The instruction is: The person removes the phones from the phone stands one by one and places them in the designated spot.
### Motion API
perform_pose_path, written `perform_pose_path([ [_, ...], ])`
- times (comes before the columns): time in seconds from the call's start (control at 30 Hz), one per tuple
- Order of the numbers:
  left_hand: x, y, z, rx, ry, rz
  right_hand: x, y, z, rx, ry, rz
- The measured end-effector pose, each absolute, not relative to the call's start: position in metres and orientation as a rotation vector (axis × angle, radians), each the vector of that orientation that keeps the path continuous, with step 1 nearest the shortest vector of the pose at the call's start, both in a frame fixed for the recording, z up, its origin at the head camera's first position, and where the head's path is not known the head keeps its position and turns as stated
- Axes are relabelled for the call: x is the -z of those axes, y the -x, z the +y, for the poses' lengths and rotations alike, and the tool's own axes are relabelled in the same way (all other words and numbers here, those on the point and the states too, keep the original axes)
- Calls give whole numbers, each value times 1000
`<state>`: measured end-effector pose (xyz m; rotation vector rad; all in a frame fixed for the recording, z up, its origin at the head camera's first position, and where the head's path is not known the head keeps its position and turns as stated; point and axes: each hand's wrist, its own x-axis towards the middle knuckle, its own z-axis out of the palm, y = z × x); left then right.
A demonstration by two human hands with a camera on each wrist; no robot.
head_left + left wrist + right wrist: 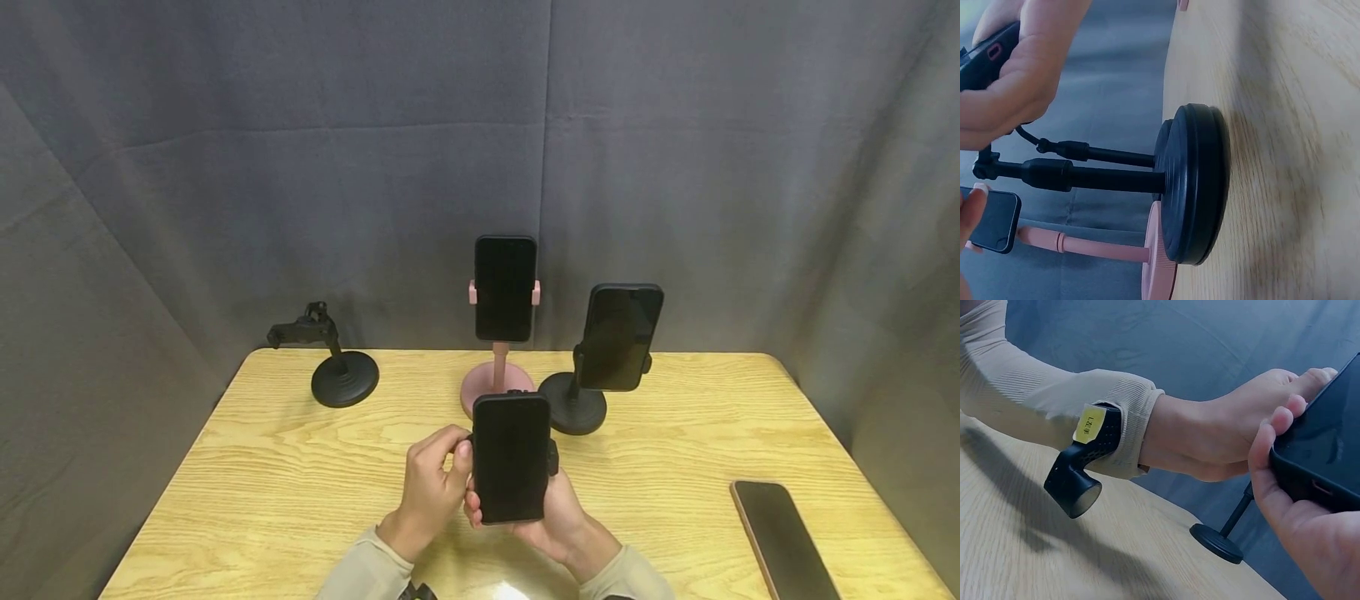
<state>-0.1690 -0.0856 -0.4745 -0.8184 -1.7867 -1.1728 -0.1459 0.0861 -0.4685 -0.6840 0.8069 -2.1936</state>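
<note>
A black phone sits upright in a clamp on a black phone stand, whose base and post show in the left wrist view. My right hand holds the phone's lower part from behind, fingertips curling round its left edge; the right wrist view shows this grip by the charging port. At the phone's left side, my left hand pinches the clamp's side arm between thumb and curled forefinger. The phone covers most of the clamp in the head view.
Behind stand a pink phone stand and a black stand, each holding a phone. Another black stand without a phone is at the back left. One phone lies on the wooden table at right. A grey curtain hangs behind.
</note>
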Motion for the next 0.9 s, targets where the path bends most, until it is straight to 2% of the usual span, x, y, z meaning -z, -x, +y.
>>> perform_pose_path([
  [0.9, 477, 168, -86, 1179, 808, -1790, 467, 145, 92, 2097, 629, 764],
])
